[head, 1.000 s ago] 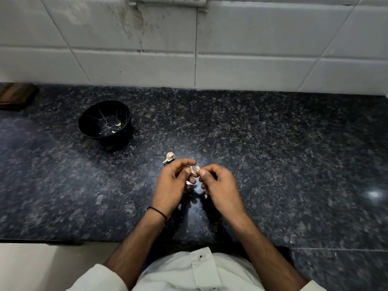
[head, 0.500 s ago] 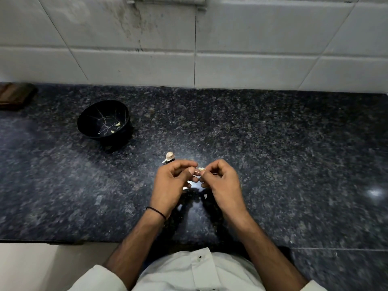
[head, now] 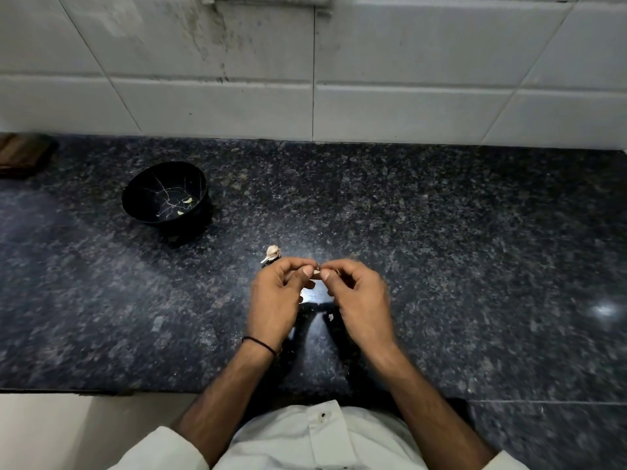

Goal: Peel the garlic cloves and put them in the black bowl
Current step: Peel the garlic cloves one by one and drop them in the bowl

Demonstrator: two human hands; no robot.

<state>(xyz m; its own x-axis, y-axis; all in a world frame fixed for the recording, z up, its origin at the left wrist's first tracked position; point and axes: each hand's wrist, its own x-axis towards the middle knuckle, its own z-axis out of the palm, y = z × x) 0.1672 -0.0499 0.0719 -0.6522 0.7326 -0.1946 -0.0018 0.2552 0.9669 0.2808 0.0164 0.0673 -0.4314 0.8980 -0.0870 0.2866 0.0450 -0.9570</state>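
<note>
head view: left hand [head: 278, 301] and right hand [head: 360, 300], fingers curled, pinch one garlic clove [head: 316, 272] between their fingertips above the middle of the countertop [head: 441, 252], toward its front edge. a garlic piece [head: 272, 253] lies just behind the left hand. black bowl [head: 142, 191], toward the back left, holds peeled cloves [head: 187, 200].

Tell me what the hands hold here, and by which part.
The left hand and right hand pinch one garlic clove at its opposite ends, between thumb and fingertips.
</note>
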